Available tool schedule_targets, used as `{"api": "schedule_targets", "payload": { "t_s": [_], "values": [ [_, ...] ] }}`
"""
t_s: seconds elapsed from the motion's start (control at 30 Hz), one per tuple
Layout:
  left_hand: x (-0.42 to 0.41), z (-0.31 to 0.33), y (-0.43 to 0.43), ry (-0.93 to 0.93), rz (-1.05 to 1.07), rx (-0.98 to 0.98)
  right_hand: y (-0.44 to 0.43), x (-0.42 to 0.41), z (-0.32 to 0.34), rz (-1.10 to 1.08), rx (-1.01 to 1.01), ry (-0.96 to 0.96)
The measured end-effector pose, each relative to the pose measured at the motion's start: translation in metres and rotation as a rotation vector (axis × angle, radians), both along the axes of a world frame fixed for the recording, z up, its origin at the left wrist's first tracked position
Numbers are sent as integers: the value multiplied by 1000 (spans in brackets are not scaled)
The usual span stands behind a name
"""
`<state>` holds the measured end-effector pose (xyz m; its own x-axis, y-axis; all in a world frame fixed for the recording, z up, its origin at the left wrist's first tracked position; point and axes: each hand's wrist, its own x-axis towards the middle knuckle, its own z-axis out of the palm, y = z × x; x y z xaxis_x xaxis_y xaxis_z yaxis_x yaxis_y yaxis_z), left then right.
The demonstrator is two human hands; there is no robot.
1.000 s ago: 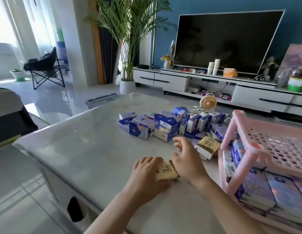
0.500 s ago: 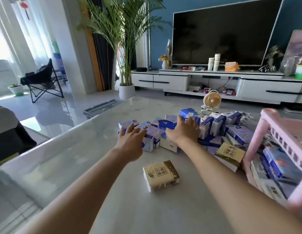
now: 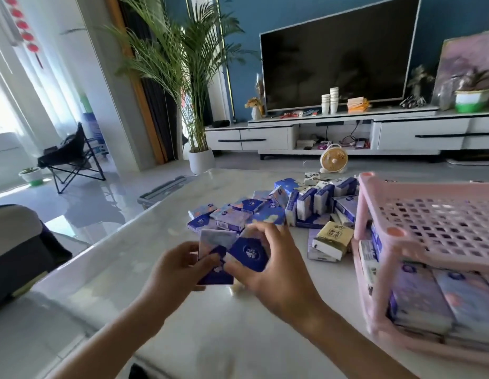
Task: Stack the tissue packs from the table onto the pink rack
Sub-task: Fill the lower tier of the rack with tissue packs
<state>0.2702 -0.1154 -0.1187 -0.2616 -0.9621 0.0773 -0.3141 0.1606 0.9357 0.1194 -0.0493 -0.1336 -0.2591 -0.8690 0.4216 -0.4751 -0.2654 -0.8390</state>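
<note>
Holding: the left hand (image 3: 177, 265) grips a blue-and-lilac tissue pack (image 3: 214, 246), thumb on its face and fingers curled behind. The right hand (image 3: 268, 272) pinches a dark blue pack (image 3: 250, 253), thumb low and fingers over the top edge.
Fingers: both sets are narrow and closed on their packs.
Where the packs are: the two held packs touch and overlap, raised above the near part of the table (image 3: 123, 258), well apart from the shelves.
Handling: these look light and soft, wrapped in slick film. They would likely dent under a hard squeeze and slide against each other when stacked.
Where to take hold: across the broad faces or the long edges with a gentle pinch. That should keep a pack flat and ready to lay down.
Heap (image 3: 278, 212): many more blue packs lie further back on the table, some flat and some on edge. A yellow pack (image 3: 333, 237) rests just beside the front post.
Pink rack (image 3: 374, 236): it stands on the table at the right.
Lower tier (image 3: 380, 328): it holds packs laid flat in rows, with a few on edge at its left end.
Upper tier (image 3: 443, 222): a lattice floor; no pack shows on the part in view.
</note>
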Motion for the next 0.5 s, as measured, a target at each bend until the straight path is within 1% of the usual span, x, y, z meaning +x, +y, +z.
{"api": "schedule_targets", "payload": {
  "t_s": [0.07, 0.13, 0.17, 0.23, 0.27, 0.3, 0.37, 0.43, 0.5],
  "values": [
    [8, 9, 47, 110, -20, 226, 58, 2, -6, 78, 12, -12],
    [16, 14, 93, 112, -86, 434, 109, -5, -15, 124, 61, 7],
    [18, 17, 115, 89, -179, 493, 133, -13, -21, 125, 95, 34],
    [11, 19, 153, -97, -385, 466, 175, -34, -28, 66, 120, 113],
    [-2, 24, 169, -132, -424, 472, 196, -47, -28, 23, 103, 141],
    [-18, 24, 182, -82, -468, 520, 216, -59, -26, -34, 84, 161],
    [-58, 25, 204, 36, -474, 599, 247, -85, -22, -173, 13, 194],
    [-95, 20, 219, 68, -399, 558, 261, -111, -18, -259, -29, 237],
    [-127, 17, 229, 81, -350, 467, 268, -134, -18, -287, 27, 289]
  ]
}}
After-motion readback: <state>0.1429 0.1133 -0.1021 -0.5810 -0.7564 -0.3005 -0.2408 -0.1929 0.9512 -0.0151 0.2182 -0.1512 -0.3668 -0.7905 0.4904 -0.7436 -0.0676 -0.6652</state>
